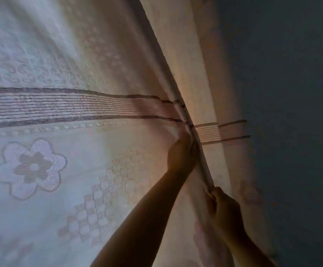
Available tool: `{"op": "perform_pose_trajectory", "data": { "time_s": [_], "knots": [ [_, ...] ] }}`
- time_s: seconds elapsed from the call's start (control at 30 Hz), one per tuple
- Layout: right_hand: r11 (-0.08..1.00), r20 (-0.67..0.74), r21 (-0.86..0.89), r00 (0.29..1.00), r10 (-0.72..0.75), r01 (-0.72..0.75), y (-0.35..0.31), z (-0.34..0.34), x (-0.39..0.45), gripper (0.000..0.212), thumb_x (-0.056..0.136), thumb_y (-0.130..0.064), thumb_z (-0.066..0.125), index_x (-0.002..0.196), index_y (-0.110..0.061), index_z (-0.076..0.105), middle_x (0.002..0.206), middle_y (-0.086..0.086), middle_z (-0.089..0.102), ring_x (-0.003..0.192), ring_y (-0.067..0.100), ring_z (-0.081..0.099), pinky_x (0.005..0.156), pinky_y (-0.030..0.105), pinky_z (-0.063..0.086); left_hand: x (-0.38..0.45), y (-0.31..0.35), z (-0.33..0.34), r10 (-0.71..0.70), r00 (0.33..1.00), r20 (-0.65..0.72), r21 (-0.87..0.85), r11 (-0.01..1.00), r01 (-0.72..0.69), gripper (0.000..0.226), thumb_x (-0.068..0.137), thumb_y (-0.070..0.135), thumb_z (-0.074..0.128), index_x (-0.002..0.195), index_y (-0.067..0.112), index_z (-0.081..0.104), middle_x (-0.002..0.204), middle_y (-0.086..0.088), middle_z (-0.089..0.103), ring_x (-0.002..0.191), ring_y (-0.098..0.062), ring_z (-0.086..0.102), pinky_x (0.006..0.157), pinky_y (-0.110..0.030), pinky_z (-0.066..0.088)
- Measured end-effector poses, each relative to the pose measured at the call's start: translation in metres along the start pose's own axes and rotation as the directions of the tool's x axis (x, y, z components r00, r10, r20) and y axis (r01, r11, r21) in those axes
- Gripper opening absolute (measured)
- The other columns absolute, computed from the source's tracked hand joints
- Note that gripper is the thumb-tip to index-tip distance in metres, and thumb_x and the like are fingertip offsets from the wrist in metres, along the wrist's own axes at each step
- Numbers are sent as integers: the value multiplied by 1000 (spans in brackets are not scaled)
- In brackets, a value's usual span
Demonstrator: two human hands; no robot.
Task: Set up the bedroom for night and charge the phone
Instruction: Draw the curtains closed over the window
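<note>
A pale, backlit curtain panel (64, 132) with a woven flower, a diamond pattern and dark horizontal stripes fills the left and middle of the view. A second pale panel (208, 97) hangs to its right, and the two edges meet along a slanted seam. My left hand (181, 155) is closed on the left panel's edge just below the stripes. Lower along the same seam, my right hand (224, 207) grips the curtain edge. No phone is in view.
A dark blue-grey wall (291, 112) takes up the right side, in shadow. Light comes through the curtain fabric from behind. The camera is tilted, so the seam runs diagonally.
</note>
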State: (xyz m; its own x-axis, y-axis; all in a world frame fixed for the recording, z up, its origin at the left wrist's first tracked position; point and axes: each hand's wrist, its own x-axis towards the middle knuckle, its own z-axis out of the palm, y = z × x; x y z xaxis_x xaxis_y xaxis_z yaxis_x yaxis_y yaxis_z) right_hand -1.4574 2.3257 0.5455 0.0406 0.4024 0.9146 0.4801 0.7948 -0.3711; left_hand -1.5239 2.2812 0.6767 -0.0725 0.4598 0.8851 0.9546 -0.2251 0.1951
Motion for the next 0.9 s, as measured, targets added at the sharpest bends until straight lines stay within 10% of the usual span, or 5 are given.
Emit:
{"op": "perform_pose_trajectory", "data": {
  "time_s": [0.33,0.47,0.57,0.7,0.9],
  "knots": [
    [997,115,-58,993,-35,42,-25,30,-21,24,75,-24,48,72,-9,65,57,11,70,41,23,64,36,23,48,-35,-40,-34,-176,984,-6,4,984,176,24,88,9,44,110,0,47,107,-23,61,95,-36,57,82,-41,49],
    [999,32,-30,999,-39,40,-60,51,-46,31,65,-9,74,90,-5,56,78,23,71,71,37,66,58,40,56,-77,-63,-75,-261,964,48,-41,964,263,26,84,22,50,104,5,52,95,-15,66,82,-19,60,77,-32,50],
    [972,-96,56,970,-224,230,-94,60,-76,27,81,-10,45,108,-7,47,102,22,66,101,33,46,81,42,47,-121,-76,-118,-310,951,11,-18,951,310,32,80,25,50,107,8,55,85,-3,66,77,-14,65,62,-11,45],
    [896,-75,198,917,-391,398,-163,61,-126,31,74,-7,47,105,-13,48,113,7,43,98,24,44,78,35,40,-203,-96,-186,-431,901,-38,200,881,430,27,83,18,57,109,11,56,109,-12,66,78,-18,62,75,-25,49],
    [699,251,619,753,-608,359,-300,36,-253,26,72,-21,58,96,-17,50,94,6,70,89,20,59,75,33,54,-374,-105,-309,-562,816,-135,345,745,571,31,75,29,53,100,13,62,103,-8,69,80,-15,63,77,-24,50]
  ]
}}
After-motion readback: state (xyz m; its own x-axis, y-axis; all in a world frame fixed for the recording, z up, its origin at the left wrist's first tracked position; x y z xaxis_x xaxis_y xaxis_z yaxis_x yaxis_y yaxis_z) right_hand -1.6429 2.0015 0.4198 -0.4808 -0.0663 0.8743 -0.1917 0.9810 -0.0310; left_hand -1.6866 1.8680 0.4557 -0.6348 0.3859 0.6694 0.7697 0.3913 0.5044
